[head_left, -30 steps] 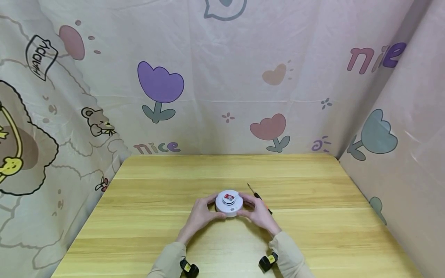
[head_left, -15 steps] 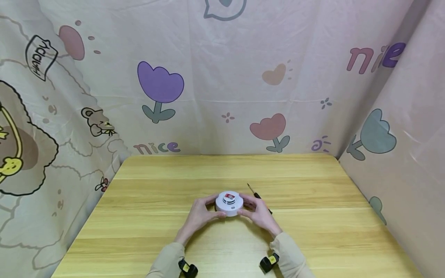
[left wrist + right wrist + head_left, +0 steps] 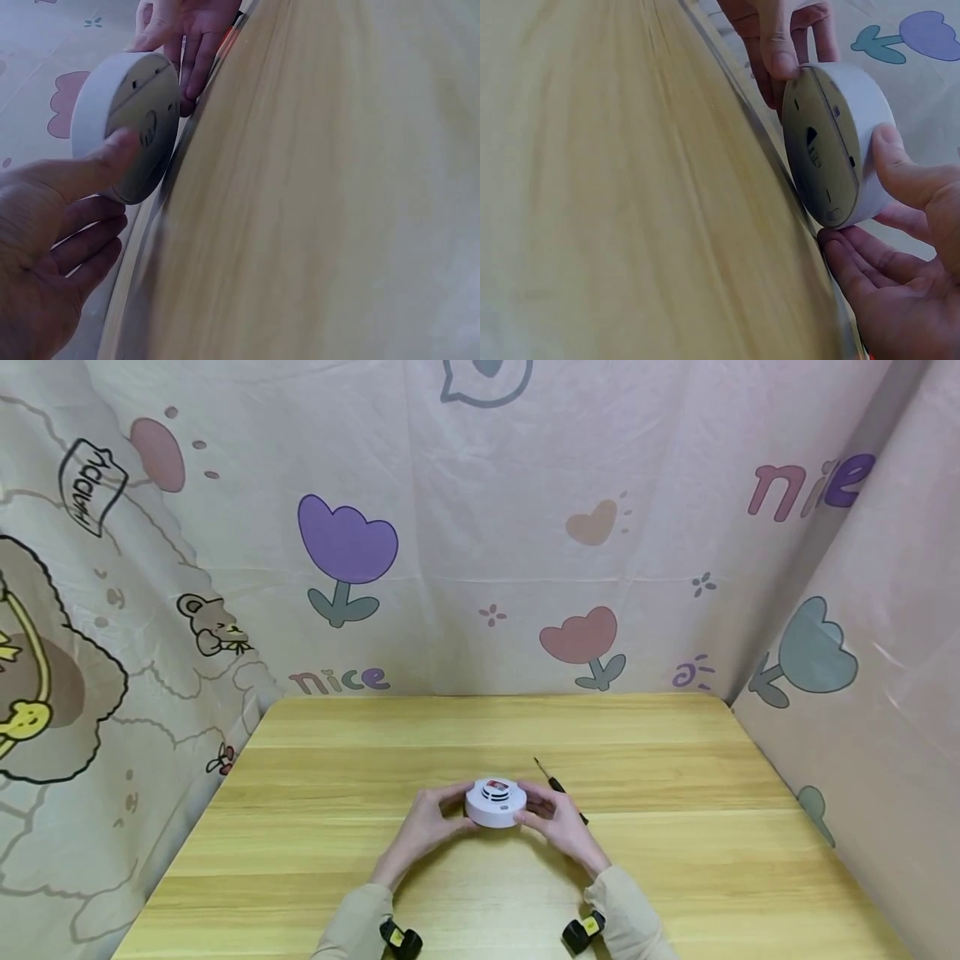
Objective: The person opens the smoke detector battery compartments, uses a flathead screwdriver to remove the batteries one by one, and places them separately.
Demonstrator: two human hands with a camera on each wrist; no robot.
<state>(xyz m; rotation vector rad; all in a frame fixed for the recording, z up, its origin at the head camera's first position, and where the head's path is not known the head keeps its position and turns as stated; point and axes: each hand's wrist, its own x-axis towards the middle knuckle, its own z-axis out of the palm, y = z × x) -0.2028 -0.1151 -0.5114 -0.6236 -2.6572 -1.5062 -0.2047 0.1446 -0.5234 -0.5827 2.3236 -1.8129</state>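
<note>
A round white smoke detector (image 3: 491,815) with a red label and dark slots on its raised centre is between my two hands, over the middle of the table. In the left wrist view, my left hand (image 3: 45,232) has its thumb on the flat underside, with the fingers beyond the rim. My right hand (image 3: 915,225) grips the other side in the right wrist view. There its thumb presses the side wall and the fingers lie at the lower edge. Both wrist views show the detector's underside (image 3: 817,161), with small slots and a marking too small to read.
A small screwdriver (image 3: 555,783) with a black and orange handle lies just beyond my right hand, partly hidden by it. The wood-grain table (image 3: 337,777) is bordered by a printed curtain (image 3: 465,527) behind and at both sides.
The smoke detector has tilted, so its top looks flatter and more of its front side wall shows. My left thumb has slid a little left along the rim. The screwdriver stays put.
</note>
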